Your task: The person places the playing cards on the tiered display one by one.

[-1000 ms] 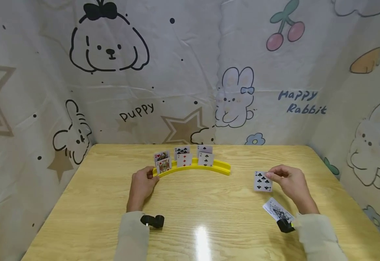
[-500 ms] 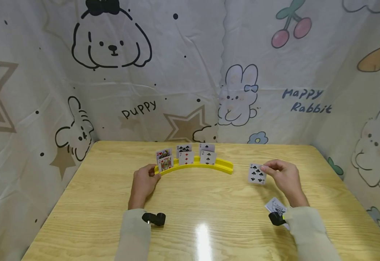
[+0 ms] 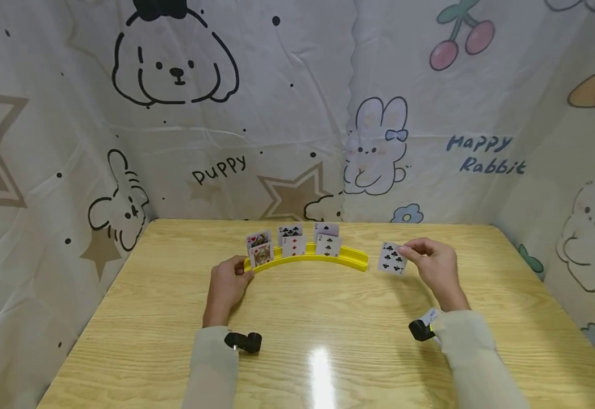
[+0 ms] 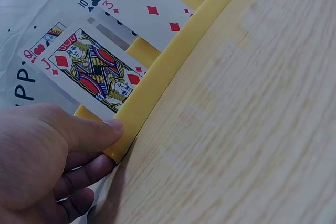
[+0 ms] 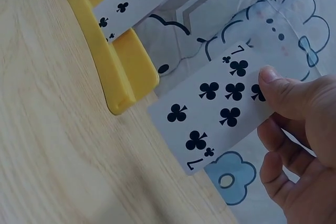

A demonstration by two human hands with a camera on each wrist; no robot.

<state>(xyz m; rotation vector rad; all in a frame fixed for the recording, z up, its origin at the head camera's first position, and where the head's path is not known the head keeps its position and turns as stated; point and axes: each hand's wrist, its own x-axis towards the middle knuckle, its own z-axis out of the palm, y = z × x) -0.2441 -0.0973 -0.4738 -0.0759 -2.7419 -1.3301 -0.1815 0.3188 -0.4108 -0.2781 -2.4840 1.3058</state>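
A curved yellow card holder stands toward the back of the table, with playing cards upright in two rows. Its front row has the jack of diamonds, the three of diamonds and the three of clubs. Behind these, the queen of hearts and the ten of clubs show in part. My left hand pinches the holder's left end between thumb and fingers. Just off the holder's right end, my right hand pinches the seven of clubs by its edge, face toward me.
Another card lies on the wooden table, mostly hidden under the right wrist and its black camera. A printed cloth hangs behind the table and along both sides.
My right hand has carried the seven of clubs left and away from me, closer to the holder's right end. The left hand keeps its grip on the holder. The view has shifted slightly.
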